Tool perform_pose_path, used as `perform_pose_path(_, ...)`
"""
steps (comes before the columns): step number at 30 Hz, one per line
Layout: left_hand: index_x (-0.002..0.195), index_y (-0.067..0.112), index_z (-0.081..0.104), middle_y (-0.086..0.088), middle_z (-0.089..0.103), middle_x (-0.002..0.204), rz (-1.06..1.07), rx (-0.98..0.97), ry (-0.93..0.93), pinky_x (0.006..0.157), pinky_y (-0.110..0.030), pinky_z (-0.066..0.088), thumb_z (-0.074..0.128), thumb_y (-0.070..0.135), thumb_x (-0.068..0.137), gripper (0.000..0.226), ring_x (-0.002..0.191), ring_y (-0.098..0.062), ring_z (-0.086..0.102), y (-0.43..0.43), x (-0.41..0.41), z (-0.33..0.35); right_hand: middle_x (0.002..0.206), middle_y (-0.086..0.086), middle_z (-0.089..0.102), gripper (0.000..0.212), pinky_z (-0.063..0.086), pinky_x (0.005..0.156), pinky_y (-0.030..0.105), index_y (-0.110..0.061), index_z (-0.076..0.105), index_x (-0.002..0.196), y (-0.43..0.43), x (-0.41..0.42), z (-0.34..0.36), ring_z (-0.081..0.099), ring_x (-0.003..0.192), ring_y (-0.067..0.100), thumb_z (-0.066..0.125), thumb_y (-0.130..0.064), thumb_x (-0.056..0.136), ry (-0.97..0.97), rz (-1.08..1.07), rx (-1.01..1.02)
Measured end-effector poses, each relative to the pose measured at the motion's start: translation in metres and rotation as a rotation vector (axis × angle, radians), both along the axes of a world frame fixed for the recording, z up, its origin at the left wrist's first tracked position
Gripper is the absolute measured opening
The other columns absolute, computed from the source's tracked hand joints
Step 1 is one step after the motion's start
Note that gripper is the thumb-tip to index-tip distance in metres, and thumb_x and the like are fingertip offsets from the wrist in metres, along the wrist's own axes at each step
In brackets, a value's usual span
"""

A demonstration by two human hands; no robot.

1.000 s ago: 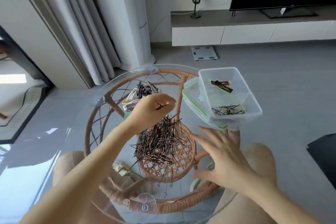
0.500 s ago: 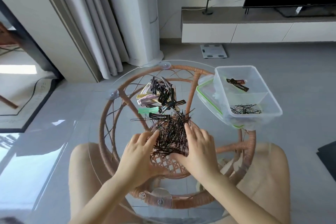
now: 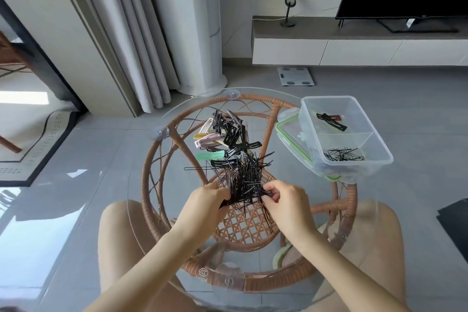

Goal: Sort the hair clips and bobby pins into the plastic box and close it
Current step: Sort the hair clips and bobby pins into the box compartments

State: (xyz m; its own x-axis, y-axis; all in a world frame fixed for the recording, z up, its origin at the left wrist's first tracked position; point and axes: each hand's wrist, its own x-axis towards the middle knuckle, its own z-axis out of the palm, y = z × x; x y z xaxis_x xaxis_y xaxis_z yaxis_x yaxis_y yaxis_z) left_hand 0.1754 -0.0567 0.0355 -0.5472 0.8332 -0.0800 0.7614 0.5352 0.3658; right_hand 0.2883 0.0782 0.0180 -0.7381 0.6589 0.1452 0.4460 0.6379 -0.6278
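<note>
A heap of black bobby pins (image 3: 241, 180) lies on the round glass table (image 3: 141, 185). My left hand (image 3: 202, 208) and my right hand (image 3: 286, 202) grip the near part of the heap from both sides, fingers curled into the pins. Behind the heap lies a pile of hair clips (image 3: 222, 134), black, pink, yellow and green. At the right stands the clear plastic box (image 3: 379, 149), split by a divider: two clips (image 3: 330, 120) in the far section, a few bobby pins (image 3: 344, 154) in the near one. Its green-rimmed lid (image 3: 287, 134) lies under the box.
The glass top rests on a rattan frame (image 3: 157, 159) with suction cups. My bare knees show beneath the glass. On the floor beyond are a bathroom scale (image 3: 295, 76), a curtain (image 3: 131, 33), a low TV cabinet (image 3: 354, 45) and a rug (image 3: 33, 149) at left.
My left hand came down from above the clip pile and my right hand came in from the right. Both closed on the bobby pin heap and bunched it tighter. The view shifted left.
</note>
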Motion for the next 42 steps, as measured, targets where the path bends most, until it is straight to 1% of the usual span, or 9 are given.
perform_pose_path(5,0.1,0.011,0.071,-0.003,0.072,0.097,0.076,0.04,-0.053,0.08,-0.025,0.054,0.061,0.016,0.086,0.018,0.085,-0.017,0.066,-0.002,-0.004,0.011,0.083,0.005,0.074,0.017,0.05,0.07,0.018,-0.008,0.071,0.091,0.007,0.008,0.013,0.06,0.068,0.008,0.07,-0.006,0.074,0.037,-0.019,-0.048)
perform_pose_path(10,0.088,0.012,0.075,-0.002,0.073,0.078,0.156,0.066,-0.123,0.064,-0.02,0.057,0.066,0.018,0.083,0.012,0.067,-0.015,0.067,-0.007,-0.009,0.027,0.079,0.001,0.072,0.016,0.043,0.063,-0.001,-0.01,0.072,0.089,0.022,0.02,0.038,0.061,0.066,0.0,0.072,-0.008,0.073,0.072,0.003,-0.072)
perform_pose_path(13,0.087,0.015,0.075,0.009,0.064,0.064,0.179,0.079,-0.155,0.049,-0.008,0.048,0.067,0.019,0.082,0.01,0.054,-0.005,0.058,-0.007,-0.012,0.037,0.074,-0.005,0.071,0.012,0.045,0.063,0.001,-0.012,0.073,0.084,0.033,0.026,0.052,0.062,0.065,-0.002,0.074,-0.01,0.072,0.104,-0.001,-0.142)
perform_pose_path(15,0.088,0.015,0.074,0.014,0.057,0.061,0.203,0.107,-0.189,0.046,-0.003,0.044,0.069,0.019,0.08,0.01,0.052,0.002,0.053,-0.005,-0.013,0.044,0.073,-0.009,0.07,0.01,0.046,0.064,0.004,-0.015,0.073,0.082,0.039,0.03,0.061,0.063,0.068,-0.003,0.074,-0.012,0.072,0.123,-0.005,-0.183)
perform_pose_path(25,0.086,0.02,0.075,0.021,0.057,0.061,0.196,0.199,-0.16,0.048,0.002,0.041,0.074,0.025,0.075,0.012,0.053,0.006,0.054,0.016,-0.012,0.082,0.073,-0.006,0.072,0.016,0.052,0.068,0.014,-0.023,0.07,0.072,0.11,0.052,0.097,0.066,0.065,0.005,0.075,-0.008,0.07,0.231,-0.077,-0.282)
perform_pose_path(31,0.084,0.019,0.075,0.02,0.056,0.061,0.178,0.218,-0.141,0.043,0.0,0.039,0.075,0.025,0.074,0.012,0.046,0.004,0.051,0.036,-0.009,0.096,0.071,0.001,0.069,0.015,0.047,0.057,0.005,-0.013,0.069,0.073,0.168,0.062,0.098,0.061,0.056,-0.004,0.074,0.0,0.069,0.114,-0.073,-0.357)
perform_pose_path(35,0.083,0.019,0.075,0.018,0.055,0.059,0.152,0.24,-0.17,0.037,-0.001,0.035,0.075,0.022,0.074,0.009,0.04,0.006,0.053,0.059,-0.003,0.103,0.07,0.003,0.068,0.014,0.045,0.055,0.004,-0.012,0.069,0.073,0.19,0.054,0.083,0.059,0.052,-0.003,0.074,0.001,0.069,-0.118,-0.006,-0.273)
perform_pose_path(39,0.081,0.019,0.076,0.012,0.065,0.065,0.037,0.271,-0.143,0.051,0.001,0.043,0.074,0.021,0.074,0.008,0.055,0.003,0.055,0.094,0.007,0.113,0.07,-0.003,0.069,0.016,0.044,0.059,0.005,-0.017,0.072,0.073,0.191,0.036,0.071,0.059,0.058,-0.004,0.071,-0.001,0.071,-0.284,0.2,-0.14)
perform_pose_path(42,0.083,0.016,0.076,0.001,0.073,0.075,-0.068,0.306,-0.149,0.058,-0.006,0.047,0.072,0.018,0.075,0.009,0.06,-0.006,0.063,0.127,0.018,0.122,0.075,-0.006,0.071,0.013,0.048,0.066,0.011,-0.015,0.073,0.078,0.189,0.027,0.069,0.064,0.069,-0.001,0.067,-0.005,0.074,-0.356,0.313,-0.075)
